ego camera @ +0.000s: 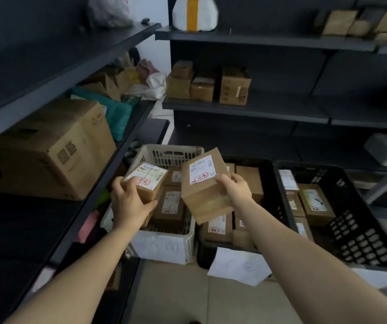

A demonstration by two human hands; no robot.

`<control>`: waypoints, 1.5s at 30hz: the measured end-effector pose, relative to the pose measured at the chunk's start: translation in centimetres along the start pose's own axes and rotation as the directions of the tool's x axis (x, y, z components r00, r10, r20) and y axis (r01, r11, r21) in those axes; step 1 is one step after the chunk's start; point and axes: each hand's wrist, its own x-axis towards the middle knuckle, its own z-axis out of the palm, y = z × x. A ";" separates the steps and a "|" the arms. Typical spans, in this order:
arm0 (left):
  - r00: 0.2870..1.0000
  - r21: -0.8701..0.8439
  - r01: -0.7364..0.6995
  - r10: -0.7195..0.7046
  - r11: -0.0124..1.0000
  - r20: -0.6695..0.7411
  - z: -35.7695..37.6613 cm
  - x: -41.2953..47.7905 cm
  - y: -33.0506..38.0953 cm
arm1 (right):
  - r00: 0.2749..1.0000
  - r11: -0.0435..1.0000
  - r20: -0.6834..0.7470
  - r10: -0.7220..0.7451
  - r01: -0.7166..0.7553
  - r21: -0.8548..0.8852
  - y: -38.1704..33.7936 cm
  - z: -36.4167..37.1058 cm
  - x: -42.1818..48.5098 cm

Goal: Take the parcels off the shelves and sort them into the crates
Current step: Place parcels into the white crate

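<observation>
A white paper sheet [238, 266] with faint scribbles rests on the pale floor [173, 293], a white wall [153, 51] far behind

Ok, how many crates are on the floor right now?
3: the white crate on the left, the middle black crate beside it, and the right black crate. Others may sit out of view.

Head-height, downward, close over crates [281, 206]

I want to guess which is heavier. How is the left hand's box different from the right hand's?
The left box looks smaller than the right box. The left box's label nearly covers its top; the right box's leaves more cardboard bare. Both are brown cardboard with red-stamped white labels.
</observation>
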 end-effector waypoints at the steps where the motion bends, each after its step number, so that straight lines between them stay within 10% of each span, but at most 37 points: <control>1: 1.000 0.005 -0.003 0.003 1.000 -0.004 0.6 1.1 -0.7 | 1.000 1.000 0.017 0.009 -0.009 -0.001 0.1 1.2 1.3; 24: 0.952 -0.067 0.289 -0.279 0.955 0.127 16.4 16.6 -11.8 | 0.955 0.959 0.093 0.282 -0.283 -0.009 5.8 18.3 21.5; 31: 0.978 -0.072 0.206 -0.204 0.976 0.041 15.1 18.2 -12.8 | 0.914 0.860 0.230 0.333 -0.195 -0.471 6.4 18.2 21.8; 35: 0.995 -0.050 0.059 -0.054 0.997 0.079 13.7 18.9 -12.4 | 0.791 0.612 0.483 0.376 0.179 -0.770 4.8 17.6 20.8; 39: 0.993 -0.055 -0.006 0.012 0.998 0.115 13.2 18.8 -13.1 | 0.608 0.656 0.596 0.524 0.158 -0.738 3.5 18.2 19.5; 45: 0.992 -0.104 -0.017 0.030 0.994 0.124 14.2 18.3 -14.8 | 0.612 0.584 0.471 0.636 0.017 -0.811 5.0 20.2 20.1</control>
